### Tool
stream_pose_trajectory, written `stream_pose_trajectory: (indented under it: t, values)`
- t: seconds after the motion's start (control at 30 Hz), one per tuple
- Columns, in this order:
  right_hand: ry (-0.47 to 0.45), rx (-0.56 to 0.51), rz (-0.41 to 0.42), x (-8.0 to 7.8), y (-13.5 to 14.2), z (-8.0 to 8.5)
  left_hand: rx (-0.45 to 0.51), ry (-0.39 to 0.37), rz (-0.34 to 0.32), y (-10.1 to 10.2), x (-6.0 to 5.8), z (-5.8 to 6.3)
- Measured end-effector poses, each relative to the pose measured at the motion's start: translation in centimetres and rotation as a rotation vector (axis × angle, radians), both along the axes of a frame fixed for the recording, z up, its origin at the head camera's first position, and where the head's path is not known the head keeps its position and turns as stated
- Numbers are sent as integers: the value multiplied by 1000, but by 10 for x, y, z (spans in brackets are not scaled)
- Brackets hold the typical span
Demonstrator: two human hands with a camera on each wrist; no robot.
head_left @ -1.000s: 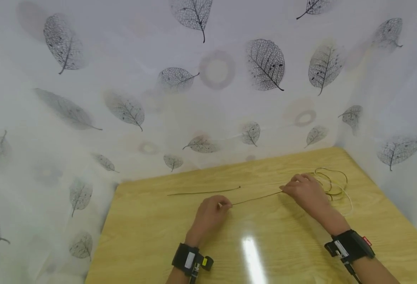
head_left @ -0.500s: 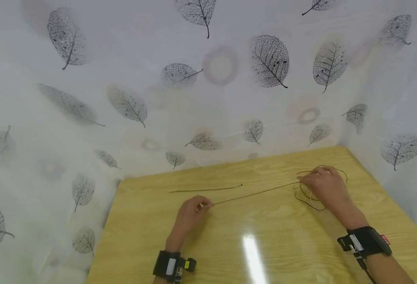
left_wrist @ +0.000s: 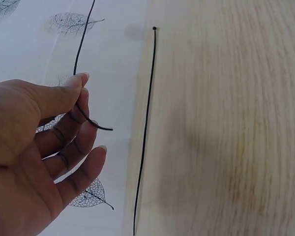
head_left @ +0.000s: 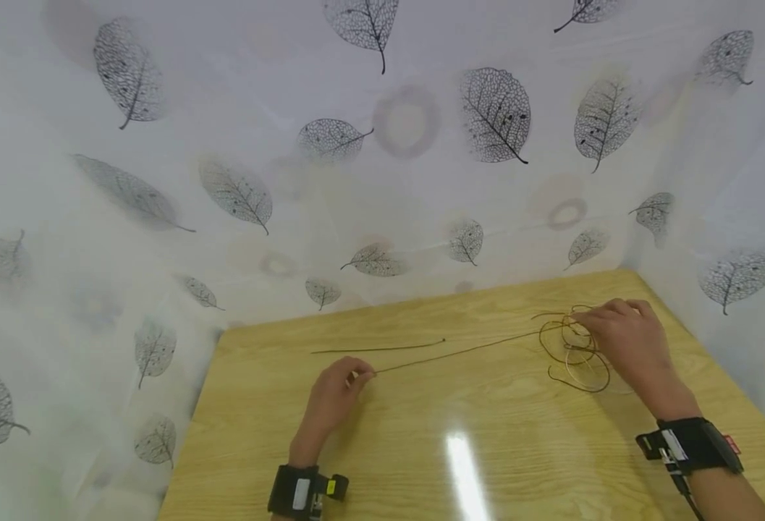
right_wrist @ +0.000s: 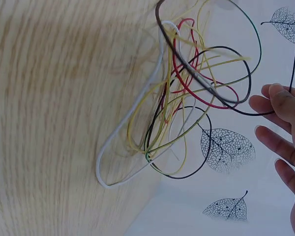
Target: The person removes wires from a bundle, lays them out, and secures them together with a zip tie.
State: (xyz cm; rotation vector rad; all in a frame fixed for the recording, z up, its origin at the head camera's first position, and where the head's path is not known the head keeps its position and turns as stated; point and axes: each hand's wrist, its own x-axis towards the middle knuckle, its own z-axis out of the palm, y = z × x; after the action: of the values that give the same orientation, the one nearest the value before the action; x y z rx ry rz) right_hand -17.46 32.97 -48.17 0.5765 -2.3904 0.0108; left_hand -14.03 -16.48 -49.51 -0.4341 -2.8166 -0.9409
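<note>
A thin black cord stretches nearly straight between both hands, a little above the table. Its left part is pinched between thumb and index finger of the left hand; in the left wrist view a short free end curves out below the pinch. With thumb and index finger, the right hand holds the cord beside a loose tangle. From that pinch a dark strand runs into loops of red, yellow, green and white strands, the white strand being the thickest. Another dark cord with a small knob at one end lies behind the left hand.
The pale wooden table meets a white leaf-patterned cloth along its back and right edges. A bright light reflection crosses the table front. Black bands with cameras sit on both wrists.
My left hand has moved left and my right hand has moved right, so the stretch of cord between them is longer. Dark loops now show left of and below the right hand.
</note>
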Motion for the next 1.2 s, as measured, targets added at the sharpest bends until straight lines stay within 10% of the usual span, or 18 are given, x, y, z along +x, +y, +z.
stream_pose_trajectory:
  t: [1.2]
  values:
    - [29,68,49,12,-5,8,-72,201,-21,-93,19,-5]
